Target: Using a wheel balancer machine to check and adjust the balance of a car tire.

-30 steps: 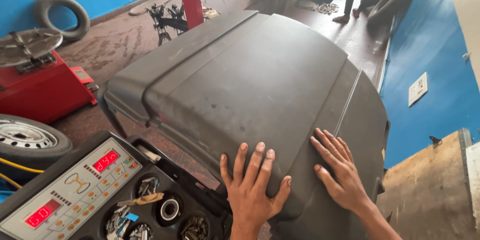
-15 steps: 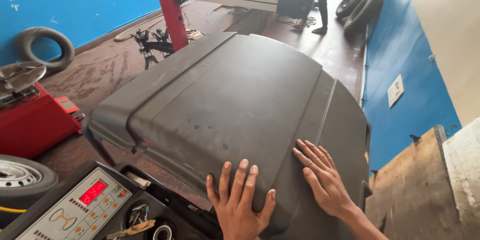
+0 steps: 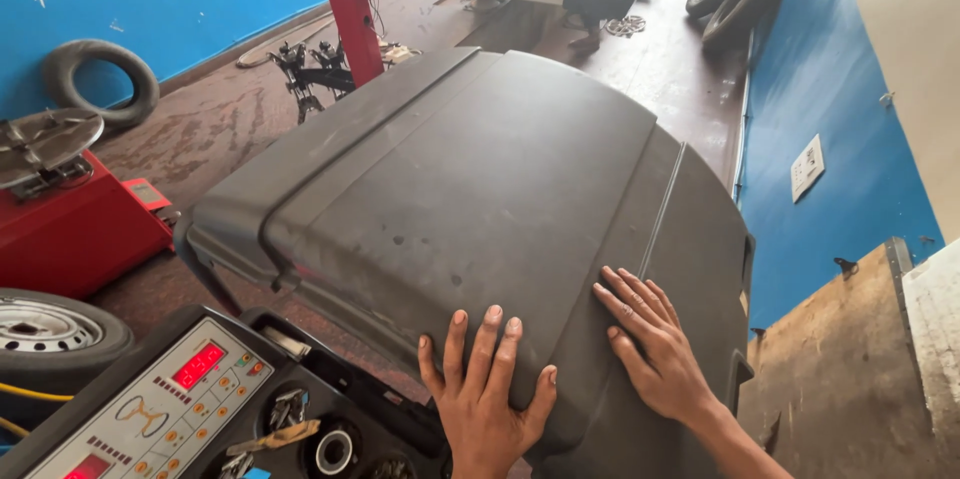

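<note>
1. Since a second ago, the hood (image 3: 480,209) had swung further down over the balancer, hiding more of the tray; my hands stayed flat on its near edge.
2. My left hand (image 3: 485,399) lay open, fingers spread over the hood's lower lip, gripping nothing. My right hand (image 3: 650,349) pressed open-palmed beside the ridge, just apart from the left.
3. I judged the hood stiff, bulky moulded plastic, dusty and somewhat slick; best held at the near rim.
4. Whatever sat beneath the hood stayed hidden. The console (image 3: 160,409) was cut off at the frame's corner, and the tray's small parts were hard to make out.
</note>
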